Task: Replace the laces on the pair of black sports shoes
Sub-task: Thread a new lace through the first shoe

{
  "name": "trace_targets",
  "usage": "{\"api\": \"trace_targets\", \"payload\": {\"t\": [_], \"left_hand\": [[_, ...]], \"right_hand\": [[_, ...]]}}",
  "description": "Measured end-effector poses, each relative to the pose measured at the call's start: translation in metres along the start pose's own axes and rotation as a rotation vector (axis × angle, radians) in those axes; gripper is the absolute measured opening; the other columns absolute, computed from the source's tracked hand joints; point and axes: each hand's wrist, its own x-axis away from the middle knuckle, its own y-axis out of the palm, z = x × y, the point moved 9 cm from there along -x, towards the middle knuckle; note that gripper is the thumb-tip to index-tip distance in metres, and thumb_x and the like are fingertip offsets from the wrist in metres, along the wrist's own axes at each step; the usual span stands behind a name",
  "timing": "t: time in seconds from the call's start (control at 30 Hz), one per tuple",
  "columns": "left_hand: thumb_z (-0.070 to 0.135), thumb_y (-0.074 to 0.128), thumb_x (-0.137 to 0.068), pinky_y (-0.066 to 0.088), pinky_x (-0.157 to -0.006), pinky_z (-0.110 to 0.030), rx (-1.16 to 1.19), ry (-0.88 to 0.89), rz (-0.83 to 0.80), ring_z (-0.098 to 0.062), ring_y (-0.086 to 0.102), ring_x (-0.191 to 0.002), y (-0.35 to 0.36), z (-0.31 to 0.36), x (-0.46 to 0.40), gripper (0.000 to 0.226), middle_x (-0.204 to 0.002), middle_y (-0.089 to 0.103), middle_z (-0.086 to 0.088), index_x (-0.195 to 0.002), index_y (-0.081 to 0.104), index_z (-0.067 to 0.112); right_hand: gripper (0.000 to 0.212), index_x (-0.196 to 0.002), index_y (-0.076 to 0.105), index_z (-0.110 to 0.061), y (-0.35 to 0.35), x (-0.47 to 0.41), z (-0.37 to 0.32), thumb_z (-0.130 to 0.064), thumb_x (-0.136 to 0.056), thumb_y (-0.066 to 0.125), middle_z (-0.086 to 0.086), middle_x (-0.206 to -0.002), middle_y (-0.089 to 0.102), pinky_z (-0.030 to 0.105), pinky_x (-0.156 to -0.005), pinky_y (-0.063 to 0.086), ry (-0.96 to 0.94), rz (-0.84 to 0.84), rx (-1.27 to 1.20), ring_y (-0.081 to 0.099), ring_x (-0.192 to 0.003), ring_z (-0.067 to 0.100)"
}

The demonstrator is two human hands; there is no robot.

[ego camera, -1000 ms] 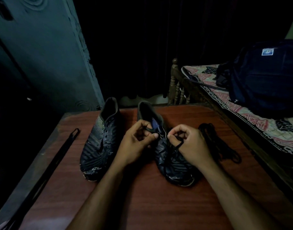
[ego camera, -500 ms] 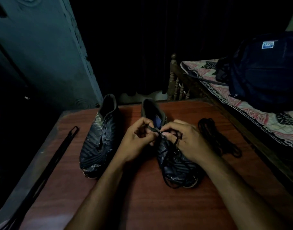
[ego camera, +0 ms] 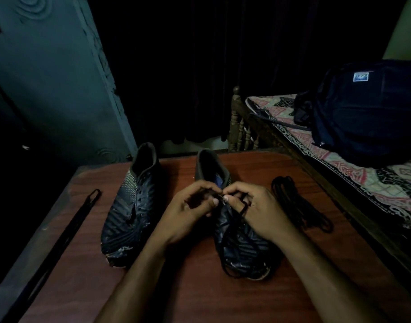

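Observation:
Two black sports shoes stand on a reddish wooden table (ego camera: 199, 294), toes toward me. The left shoe (ego camera: 132, 210) has bare eyelets and no lace. Over the tongue of the right shoe (ego camera: 241, 248) my left hand (ego camera: 190, 213) and my right hand (ego camera: 258, 208) meet, fingertips pinched on a black lace (ego camera: 237, 220). That lace hangs loose over the shoe's front and loops down at its toe. A long flat black lace (ego camera: 67, 231) lies along the table's left edge. A bundle of round black laces (ego camera: 297, 206) rests to the right of the right shoe.
A bed with a patterned sheet (ego camera: 353, 173) and a wooden frame runs along the table's right side, with a dark blue backpack (ego camera: 367, 113) on it. A teal door (ego camera: 48, 78) stands at the left. The background behind the table is dark.
My right hand moved left until its fingertips met my left hand over the tongue. More of the lace now lies slack across the right shoe's toe.

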Motion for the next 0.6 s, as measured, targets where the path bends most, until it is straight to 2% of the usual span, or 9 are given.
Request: {"api": "trace_targets", "payload": {"t": [0.1,0.23,0.37,0.43,0.53,0.6], "left_hand": [[0.001,0.059,-0.1,0.048,-0.076,-0.027,-0.024,-0.03,-0.004,-0.012,0.06,-0.078,-0.002,-0.002,0.0,0.021,-0.088,0.067,0.002,-0.108,0.073,0.015],[0.007,0.064,-0.099,0.049,-0.078,-0.031,-0.077,-0.021,0.008,-0.013,0.061,-0.079,-0.007,-0.004,0.001,0.015,-0.087,0.067,0.001,-0.105,0.073,0.018],[0.006,0.066,-0.098,0.05,-0.077,-0.03,-0.079,-0.014,0.044,-0.012,0.062,-0.078,-0.009,-0.005,0.001,0.012,-0.084,0.067,0.0,-0.102,0.072,0.016],[0.008,0.068,-0.097,0.051,-0.076,-0.031,-0.076,-0.009,0.044,-0.016,0.062,-0.077,-0.009,-0.004,0.001,0.01,-0.085,0.067,-0.002,-0.101,0.072,0.016],[0.003,0.068,-0.096,0.051,-0.074,-0.027,-0.029,-0.021,0.044,-0.014,0.062,-0.077,-0.006,-0.003,0.002,0.011,-0.086,0.067,-0.001,-0.101,0.072,0.012],[0.001,0.067,-0.096,0.052,-0.074,-0.025,-0.025,-0.017,0.033,-0.013,0.062,-0.078,-0.005,-0.002,0.001,0.012,-0.087,0.067,-0.001,-0.102,0.071,0.01]], "right_hand": [[0.01,-0.098,0.072,-0.027,-0.001,0.0,0.0,-0.019,-0.094,0.07,-0.01,-0.09,0.066,0.031,-0.074,0.053,-0.02,0.031,0.043,0.064,-0.083,0.007],[0.007,-0.102,0.069,-0.027,0.0,0.003,-0.01,-0.026,-0.097,0.064,-0.014,-0.093,0.063,0.032,-0.072,0.053,-0.092,0.031,0.201,0.062,-0.086,0.004],[0.01,-0.103,0.064,-0.027,0.006,0.003,-0.025,-0.031,-0.102,0.054,-0.014,-0.092,0.058,0.037,-0.07,0.051,-0.194,-0.001,0.331,0.059,-0.086,0.008],[0.009,-0.101,0.063,-0.025,0.005,0.003,-0.03,-0.028,-0.102,0.055,-0.013,-0.088,0.056,0.036,-0.066,0.049,-0.219,0.017,0.342,0.057,-0.081,0.009],[0.006,-0.095,0.064,-0.022,0.0,0.005,-0.032,-0.024,-0.099,0.06,-0.013,-0.083,0.055,0.025,-0.061,0.045,-0.224,0.072,0.326,0.055,-0.073,0.003],[0.006,-0.092,0.065,-0.022,-0.002,0.006,-0.031,-0.024,-0.097,0.062,-0.013,-0.08,0.054,0.026,-0.056,0.044,-0.212,0.098,0.32,0.054,-0.069,0.002]]}}
